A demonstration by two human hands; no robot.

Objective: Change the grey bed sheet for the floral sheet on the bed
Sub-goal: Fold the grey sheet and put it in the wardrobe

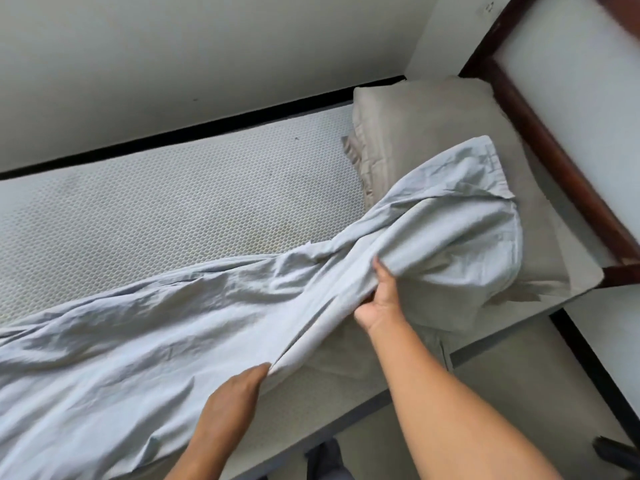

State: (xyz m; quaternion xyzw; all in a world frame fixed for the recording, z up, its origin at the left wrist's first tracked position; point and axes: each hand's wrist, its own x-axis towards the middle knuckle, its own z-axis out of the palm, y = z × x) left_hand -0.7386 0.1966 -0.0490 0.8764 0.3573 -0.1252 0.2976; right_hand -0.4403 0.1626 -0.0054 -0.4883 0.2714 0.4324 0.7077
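Clamped on the grey sheet (156, 323), your left grip (235, 393) pinches a bunched fold at the bed's near edge, well left of the pillow (433, 133). Your right grip (381, 299) curls round another fold just in front of the pillow.

Stripping looks roughly half done. The bare mattress (173, 202) shows left of the pillow on the wall side. The sheet lies gathered in a diagonal band running from far left of the pillow up onto it, with one corner draped over the pillow's face.

You have yet to pull the sheet clear and spread the floral sheet, which is not in view. The pillow will likely need lifting. A dark wooden headboard (554, 150) stands right of the pillow.
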